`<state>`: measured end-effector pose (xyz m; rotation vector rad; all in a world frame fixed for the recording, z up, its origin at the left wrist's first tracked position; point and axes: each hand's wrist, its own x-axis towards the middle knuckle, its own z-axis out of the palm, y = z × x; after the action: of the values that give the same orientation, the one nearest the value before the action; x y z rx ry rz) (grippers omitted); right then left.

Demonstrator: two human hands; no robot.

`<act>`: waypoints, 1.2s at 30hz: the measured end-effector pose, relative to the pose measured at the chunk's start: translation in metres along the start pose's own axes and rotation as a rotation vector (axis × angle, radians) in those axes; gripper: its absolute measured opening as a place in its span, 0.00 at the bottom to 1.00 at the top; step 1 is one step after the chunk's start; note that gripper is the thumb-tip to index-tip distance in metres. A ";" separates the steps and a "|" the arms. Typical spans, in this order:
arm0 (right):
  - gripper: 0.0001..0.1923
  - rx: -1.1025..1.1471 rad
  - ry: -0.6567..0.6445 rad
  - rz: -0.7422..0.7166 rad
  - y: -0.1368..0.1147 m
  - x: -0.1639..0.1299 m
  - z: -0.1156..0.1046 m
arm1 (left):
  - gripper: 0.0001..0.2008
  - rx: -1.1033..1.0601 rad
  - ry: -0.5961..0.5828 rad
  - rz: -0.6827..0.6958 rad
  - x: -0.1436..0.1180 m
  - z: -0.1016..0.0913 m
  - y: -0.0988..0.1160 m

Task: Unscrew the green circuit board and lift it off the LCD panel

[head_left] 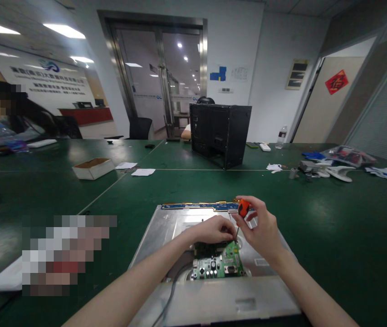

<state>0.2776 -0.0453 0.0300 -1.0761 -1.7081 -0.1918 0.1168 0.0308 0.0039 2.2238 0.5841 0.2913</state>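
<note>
My right hand grips a screwdriver by its short orange and black handle, the shaft slanting down to the upper right corner of a green circuit board. Beside the screwdriver's tip, my left hand has its fingers pinched together at the board's edge; what they hold, if anything, is hidden. The board lies on a silvery metal panel, part of it covered by my left hand. Along the panel's far edge runs a narrow blue circuit strip. A grey cable trails from the board toward me.
A black computer case stands beyond the panel on the green table. An open white box and paper slips are farther left. Bagged parts and metal pieces lie at right, near a bottle. Another person sits at far left.
</note>
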 end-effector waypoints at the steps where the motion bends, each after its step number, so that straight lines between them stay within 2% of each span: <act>1: 0.18 -0.005 0.010 0.005 0.000 0.000 0.000 | 0.06 0.001 -0.001 0.000 0.000 0.000 0.000; 9: 0.15 0.032 -0.004 -0.074 -0.005 0.006 -0.005 | 0.06 0.000 0.000 0.006 0.000 0.001 -0.003; 15: 0.18 0.039 0.000 -0.052 -0.004 0.005 -0.005 | 0.07 -0.006 0.000 0.006 -0.001 0.000 -0.002; 24: 0.16 0.025 0.073 0.016 0.001 -0.001 0.001 | 0.06 -0.026 0.007 -0.004 -0.001 0.000 0.000; 36: 0.17 0.100 -0.038 -0.065 -0.005 0.004 -0.005 | 0.06 -0.023 -0.004 0.005 0.000 0.000 -0.003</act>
<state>0.2770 -0.0485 0.0375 -0.9566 -1.7694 -0.1265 0.1160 0.0326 0.0013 2.2037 0.5703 0.2952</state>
